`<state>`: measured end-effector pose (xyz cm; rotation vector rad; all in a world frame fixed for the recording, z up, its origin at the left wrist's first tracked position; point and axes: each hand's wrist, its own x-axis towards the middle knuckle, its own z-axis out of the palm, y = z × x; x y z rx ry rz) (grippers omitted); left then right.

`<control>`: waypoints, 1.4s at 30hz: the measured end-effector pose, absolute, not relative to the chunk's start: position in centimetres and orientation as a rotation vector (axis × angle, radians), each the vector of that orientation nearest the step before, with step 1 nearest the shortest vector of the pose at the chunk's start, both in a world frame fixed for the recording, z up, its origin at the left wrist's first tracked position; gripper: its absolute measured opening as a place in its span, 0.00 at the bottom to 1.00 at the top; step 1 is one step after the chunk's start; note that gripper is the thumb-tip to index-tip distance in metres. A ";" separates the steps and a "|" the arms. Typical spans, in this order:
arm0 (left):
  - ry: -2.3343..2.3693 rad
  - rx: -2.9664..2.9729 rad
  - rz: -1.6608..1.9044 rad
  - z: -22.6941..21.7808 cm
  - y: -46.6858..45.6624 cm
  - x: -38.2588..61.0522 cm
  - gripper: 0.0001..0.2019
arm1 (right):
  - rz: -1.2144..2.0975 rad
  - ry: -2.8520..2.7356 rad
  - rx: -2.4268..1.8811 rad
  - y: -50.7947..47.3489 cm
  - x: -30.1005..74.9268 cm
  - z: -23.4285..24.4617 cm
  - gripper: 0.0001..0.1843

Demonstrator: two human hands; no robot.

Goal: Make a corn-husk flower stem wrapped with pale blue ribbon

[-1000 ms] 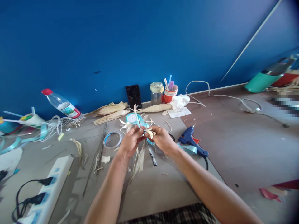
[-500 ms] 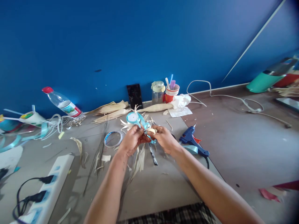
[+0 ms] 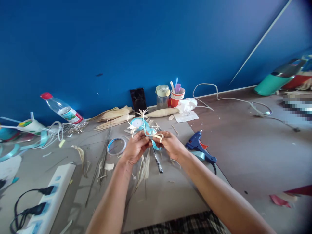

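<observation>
My left hand point(image 3: 136, 148) is closed in a pinch on a small craft piece of light blue ribbon point(image 3: 151, 131) and pale, curled husk strips point(image 3: 142, 113). From the other side, my right hand point(image 3: 171, 145) pinches the same piece, with a cream strip point(image 3: 159, 137) showing at its fingertips. The fingers hide where the ribbon and strips meet. Just behind the hands lies a spool of light blue ribbon point(image 3: 136, 123). A black pen-like tool point(image 3: 159, 165) points out below them. To the left is a roll of tape point(image 3: 109, 143).
A blue glue gun point(image 3: 199, 149) lies right of my right hand. Dried husks point(image 3: 114, 115), a phone point(image 3: 138, 100), a clear jar point(image 3: 162, 99) and a paper cup point(image 3: 177, 97) line the wall. Thin wires point(image 3: 103, 156), a power strip point(image 3: 57, 191) and a tilted bottle point(image 3: 64, 110) are leftward.
The view has shifted slightly. My left hand has turned a little and its fingers have moved, showing more of the curled strips and ribbon. Both hands still hold the piece.
</observation>
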<state>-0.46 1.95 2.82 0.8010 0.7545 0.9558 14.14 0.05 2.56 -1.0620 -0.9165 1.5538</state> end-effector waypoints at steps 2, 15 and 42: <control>0.748 0.802 0.951 2.8 2.0 -0.6 0.11 | 1.610 -0.879 -1.056 0.2 14.2 2.4 0.14; 0.689 0.807 0.929 2.5 2.1 -0.9 0.10 | 2.203 -0.580 -0.874 1.0 14.9 1.4 0.08; 0.733 0.717 1.042 2.7 2.0 -0.4 0.12 | 0.941 -1.520 -1.159 0.3 14.1 1.5 0.04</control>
